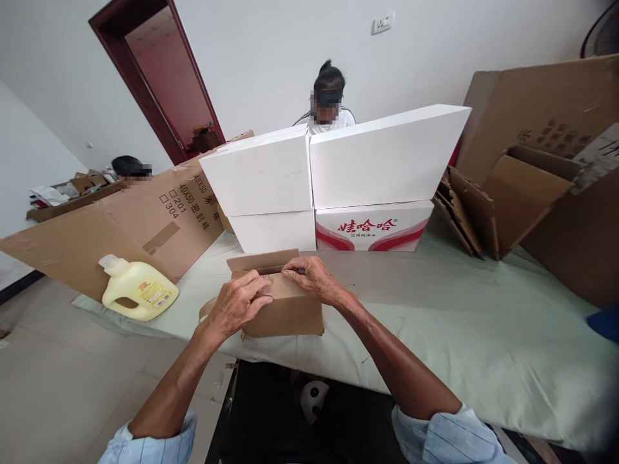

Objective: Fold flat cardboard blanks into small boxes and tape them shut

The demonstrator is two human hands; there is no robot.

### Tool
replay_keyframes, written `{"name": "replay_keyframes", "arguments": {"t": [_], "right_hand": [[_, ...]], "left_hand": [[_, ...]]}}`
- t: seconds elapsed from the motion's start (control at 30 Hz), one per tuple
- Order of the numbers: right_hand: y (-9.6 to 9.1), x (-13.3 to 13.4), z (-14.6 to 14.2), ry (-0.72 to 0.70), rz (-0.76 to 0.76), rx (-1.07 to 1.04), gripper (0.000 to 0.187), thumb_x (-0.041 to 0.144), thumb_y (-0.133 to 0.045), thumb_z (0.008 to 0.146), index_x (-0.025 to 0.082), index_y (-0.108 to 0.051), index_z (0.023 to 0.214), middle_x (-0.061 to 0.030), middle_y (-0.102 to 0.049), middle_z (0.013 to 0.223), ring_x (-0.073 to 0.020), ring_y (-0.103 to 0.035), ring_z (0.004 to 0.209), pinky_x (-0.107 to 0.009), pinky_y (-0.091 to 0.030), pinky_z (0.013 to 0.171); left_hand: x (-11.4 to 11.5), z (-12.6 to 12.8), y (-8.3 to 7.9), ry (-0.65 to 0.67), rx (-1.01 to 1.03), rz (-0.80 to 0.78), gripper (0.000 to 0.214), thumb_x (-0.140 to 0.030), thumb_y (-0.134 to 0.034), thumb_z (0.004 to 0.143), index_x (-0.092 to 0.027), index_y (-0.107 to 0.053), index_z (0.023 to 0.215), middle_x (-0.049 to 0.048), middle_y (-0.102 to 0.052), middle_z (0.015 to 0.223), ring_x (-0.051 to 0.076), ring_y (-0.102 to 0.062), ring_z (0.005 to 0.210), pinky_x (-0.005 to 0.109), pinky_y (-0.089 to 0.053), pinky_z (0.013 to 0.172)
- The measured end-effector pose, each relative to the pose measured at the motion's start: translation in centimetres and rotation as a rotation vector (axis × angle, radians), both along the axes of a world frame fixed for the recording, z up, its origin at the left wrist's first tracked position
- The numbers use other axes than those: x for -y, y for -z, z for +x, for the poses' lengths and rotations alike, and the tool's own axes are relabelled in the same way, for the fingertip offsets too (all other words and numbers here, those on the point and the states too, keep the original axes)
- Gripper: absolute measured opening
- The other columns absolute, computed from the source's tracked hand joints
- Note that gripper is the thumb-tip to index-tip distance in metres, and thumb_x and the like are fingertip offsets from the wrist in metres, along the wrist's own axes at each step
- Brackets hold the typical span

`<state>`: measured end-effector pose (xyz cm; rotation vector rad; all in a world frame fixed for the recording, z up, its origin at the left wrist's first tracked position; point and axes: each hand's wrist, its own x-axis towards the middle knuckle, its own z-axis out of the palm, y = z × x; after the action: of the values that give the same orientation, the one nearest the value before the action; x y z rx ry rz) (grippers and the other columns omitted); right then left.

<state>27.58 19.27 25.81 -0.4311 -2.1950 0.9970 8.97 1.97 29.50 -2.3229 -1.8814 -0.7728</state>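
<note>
A left hand [238,298] and a right hand [313,278] on one brown box [286,314].
The box sits on the green worktop [387,303]. Both bend their fingers at its top; I can't tell if they pinch. It looks light and stiff, but its flap [258,260] may bend, so its sides seem best to hold. I count four white boxes [377,164] behind it and one yellow jug [145,287].
</note>
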Motion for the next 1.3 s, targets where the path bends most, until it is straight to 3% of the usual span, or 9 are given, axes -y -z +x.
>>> {"name": "replay_keyframes", "arguments": {"t": [0.13,0.43,0.63,0.73,0.87,0.93,1.03,1.17,1.3], "right_hand": [[0.1,-0.1,0.1,-0.019,-0.008,-0.014,0.022,0.026,-0.066,0.098,0.017,-0.083,0.087,-0.0038,-0.079,0.081,-0.0162,-0.065,0.076,-0.027,-0.042,0.071],[0.2,0.6,0.3,-0.063,-0.007,-0.047,0.024,0.029,-0.065,0.100,0.018,-0.081,0.086,-0.0031,-0.077,0.081,-0.0152,-0.063,0.075,-0.027,-0.041,0.070],[0.5,1.0,0.9,-0.082,0.014,-0.049,0.024,0.030,-0.065,0.101,0.018,-0.081,0.088,-0.0035,-0.078,0.084,-0.0156,-0.064,0.076,-0.028,-0.041,0.071],[0.5,1.2,1.0,-0.089,0.017,-0.061,0.023,0.029,-0.064,0.102,0.019,-0.081,0.090,-0.0040,-0.079,0.088,-0.0165,-0.067,0.080,-0.029,-0.043,0.074],[0.4,1.3,1.1,-0.088,0.015,-0.063,0.022,0.029,-0.065,0.102,0.019,-0.080,0.088,-0.0036,-0.079,0.086,-0.0159,-0.065,0.078,-0.028,-0.042,0.073],[0.4,1.3,1.1,-0.094,0.013,-0.068,0.022,0.028,-0.065,0.101,0.018,-0.080,0.088,-0.0037,-0.079,0.086,-0.0156,-0.065,0.078,-0.028,-0.043,0.073],[0.3,1.4,1.1,-0.101,0.015,-0.068,0.022,0.028,-0.065,0.101,0.018,-0.080,0.088,-0.0043,-0.080,0.087,-0.0160,-0.066,0.078,-0.028,-0.044,0.074],[0.3,1.5,1.3,-0.096,0.004,-0.062,0.023,0.030,-0.066,0.101,0.019,-0.081,0.088,-0.0043,-0.079,0.087,-0.0167,-0.066,0.079,-0.029,-0.045,0.075],[0.2,1.7,1.7,-0.117,-0.015,-0.055,0.024,0.032,-0.066,0.102,0.019,-0.082,0.091,-0.0050,-0.080,0.090,-0.0170,-0.067,0.080,-0.029,-0.046,0.075]], "left_hand": [[-0.5,-0.2,0.7,0.078,-0.120,0.048,0.022,-0.019,-0.054,0.110,-0.023,-0.071,0.096,0.0035,-0.071,0.095,0.019,-0.067,0.087,0.030,-0.049,0.081],[-0.7,-0.2,1.4,-0.034,0.018,0.123,0.023,-0.020,-0.048,0.107,-0.024,-0.059,0.087,0.0024,-0.064,0.088,0.019,-0.059,0.077,0.032,-0.044,0.071],[-0.3,-1.0,0.0,-0.133,0.229,0.255,0.022,-0.023,-0.048,0.109,-0.024,-0.054,0.088,-0.0005,-0.059,0.081,0.017,-0.057,0.073,0.029,-0.047,0.069],[0.0,-1.5,-0.9,-0.177,0.333,0.302,0.021,-0.026,-0.048,0.110,-0.024,-0.055,0.090,0.0021,-0.065,0.091,0.017,-0.062,0.080,0.028,-0.051,0.071],[0.4,-1.3,-0.6,-0.093,0.313,0.179,0.004,-0.028,-0.067,0.102,-0.024,-0.068,0.102,0.0051,-0.073,0.111,0.019,-0.068,0.092,0.030,-0.054,0.078],[0.4,-0.8,-0.1,-0.033,0.225,0.106,0.017,-0.027,-0.076,0.098,-0.025,-0.072,0.114,0.0056,-0.073,0.114,0.020,-0.069,0.096,0.032,-0.055,0.082],[0.2,-0.1,0.5,-0.001,0.200,0.106,0.008,-0.022,-0.068,0.102,-0.024,-0.076,0.103,0.0058,-0.072,0.103,0.020,-0.068,0.095,0.033,-0.054,0.086],[-0.5,0.0,0.3,-0.002,0.429,0.151,0.021,-0.021,-0.068,0.099,-0.022,-0.074,0.078,0.0029,-0.071,0.085,0.018,-0.065,0.080,0.030,-0.051,0.077],[-0.8,-2.0,-0.6,-0.101,0.655,0.317,0.019,-0.028,-0.070,0.095,-0.020,-0.070,0.078,0.0024,-0.070,0.082,0.013,-0.058,0.067,0.025,-0.046,0.061]]}}
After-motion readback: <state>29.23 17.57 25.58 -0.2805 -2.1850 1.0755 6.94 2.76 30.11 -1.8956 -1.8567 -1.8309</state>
